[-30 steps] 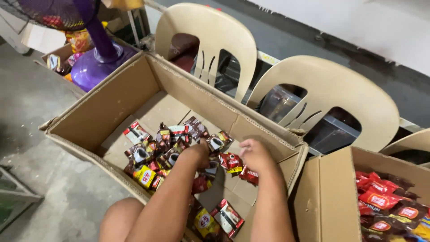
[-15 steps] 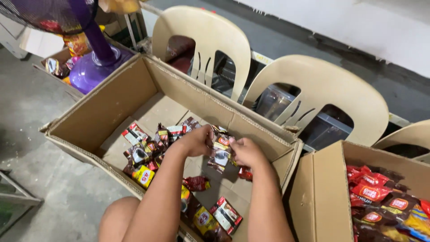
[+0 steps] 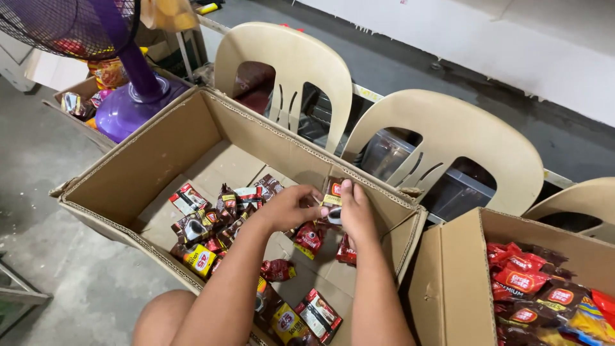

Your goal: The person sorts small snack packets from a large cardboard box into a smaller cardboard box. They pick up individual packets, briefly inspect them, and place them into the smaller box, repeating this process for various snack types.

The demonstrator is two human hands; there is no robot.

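Both my hands hold up a short strip of dark brown coffee sachets point(image 3: 332, 200) over a large open cardboard box point(image 3: 160, 154). My left hand point(image 3: 291, 206) pinches the strip's left side, and my right hand point(image 3: 356, 211) grips its right side with the fingers over the top sachet. A red sachet point(image 3: 309, 238) hangs or lies just below the hands. A loose heap of brown and red sachets point(image 3: 211, 221) covers the box floor to the left of my left hand. More sachets point(image 3: 301, 317) lie near the box's front edge, between my forearms.
A second cardboard box point(image 3: 448, 288) at the right holds red and brown sachets point(image 3: 544, 291). Behind the boxes stand beige plastic chairs point(image 3: 291, 70). A purple standing fan point(image 3: 131, 83) is at the upper left, next to a small box of snacks point(image 3: 80, 102). My bare knee point(image 3: 163, 317) is at the bottom.
My hands rose from the sachets on the box floor, came together, and lifted a strip of sachets toward the box's back wall. The view shifted slightly.
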